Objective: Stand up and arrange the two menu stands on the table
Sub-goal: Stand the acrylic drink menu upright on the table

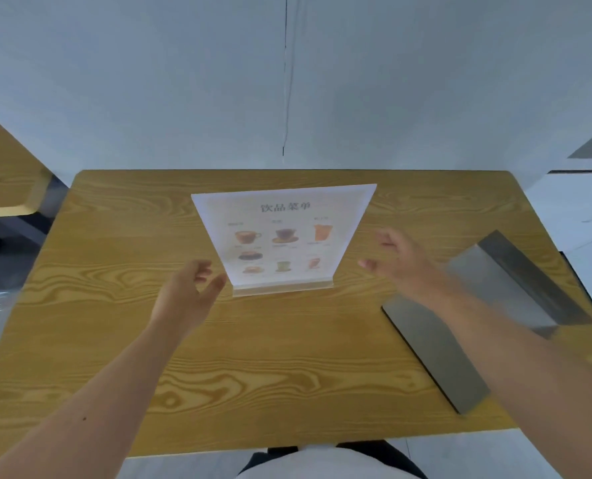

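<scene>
A clear acrylic menu stand (282, 236) with a drinks sheet stands upright near the middle of the wooden table (114, 271), its base toward me. My left hand (187, 292) hovers just left of its base, fingers apart, holding nothing. My right hand (398, 261) is blurred, to the right of the stand and apart from it, fingers spread. A second stand of grey metal (467, 326) lies tipped over on the right part of the table, partly hidden under my right forearm.
A grey wall rises just behind the table's far edge. Another wooden table (4, 174) stands at the far left. A white surface (578, 216) sits beyond the table's right edge. My torso is at the near edge.
</scene>
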